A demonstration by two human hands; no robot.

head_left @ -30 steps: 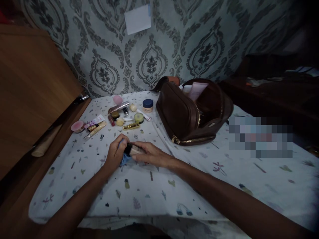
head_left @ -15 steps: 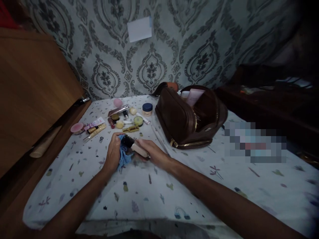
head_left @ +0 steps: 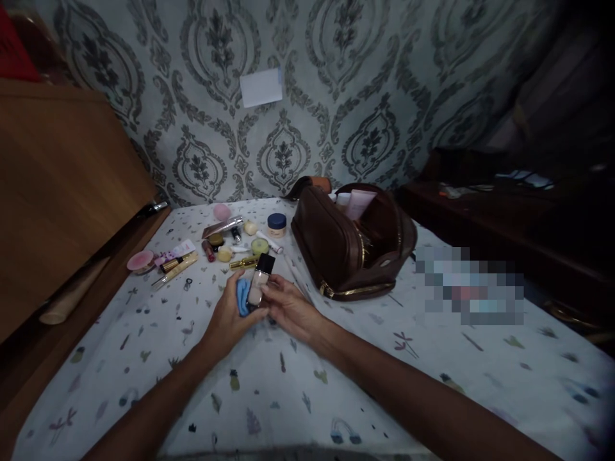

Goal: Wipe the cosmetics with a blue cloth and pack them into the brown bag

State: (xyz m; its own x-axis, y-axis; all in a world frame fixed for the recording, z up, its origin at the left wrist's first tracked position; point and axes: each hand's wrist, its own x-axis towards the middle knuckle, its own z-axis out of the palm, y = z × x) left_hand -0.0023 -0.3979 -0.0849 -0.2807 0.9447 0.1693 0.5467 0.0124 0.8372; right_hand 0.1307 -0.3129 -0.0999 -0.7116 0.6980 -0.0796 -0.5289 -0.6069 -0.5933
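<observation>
White printed cloth point(head_left: 259, 397) covered the lower frame. One brown bag point(head_left: 327, 246) stood open right of centre. Mid-frame, two hands met at one black-capped bottle point(head_left: 258, 285): the left hand point(head_left: 230, 317) grasped one blue rag point(head_left: 242, 298) against its side, the right hand point(head_left: 291, 307) gripped the bottle. Farther up, one blue-lidded jar point(head_left: 277, 224) carried print too small to read.

In dim light, a pale grey wall with dark damask medallions point(head_left: 317, 163) bears a rectangular white sheet point(head_left: 262, 88), with a brown wooden panel point(head_left: 62, 186) at left and shadowed dark-brown furniture point(head_left: 461, 214) at right.
</observation>
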